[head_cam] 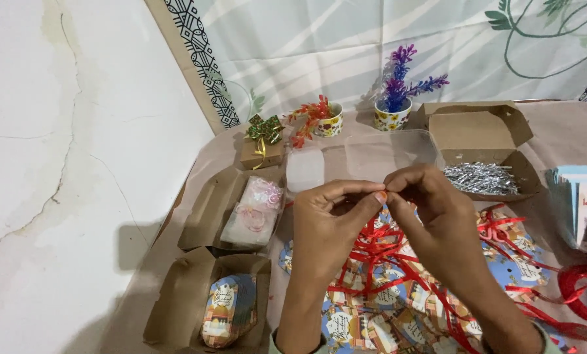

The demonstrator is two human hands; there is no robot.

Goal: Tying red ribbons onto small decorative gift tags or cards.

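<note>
My left hand [329,219] and my right hand [431,210] meet above the table, fingertips pinched together on a thin red ribbon [375,239]. The ribbon trails down in loops over a pile of printed paper tags [359,321] below my hands. What sits between the fingertips is too small to make out.
A cardboard box with a stack of tags [231,308] sits at front left, and a box with clear bags [257,210] behind it. Further back are a clear plastic tray [359,157], a box of silver wire ties [480,177], two small potted fake plants [395,98], a small gift box [262,147], and a red ribbon spool [585,292] at right.
</note>
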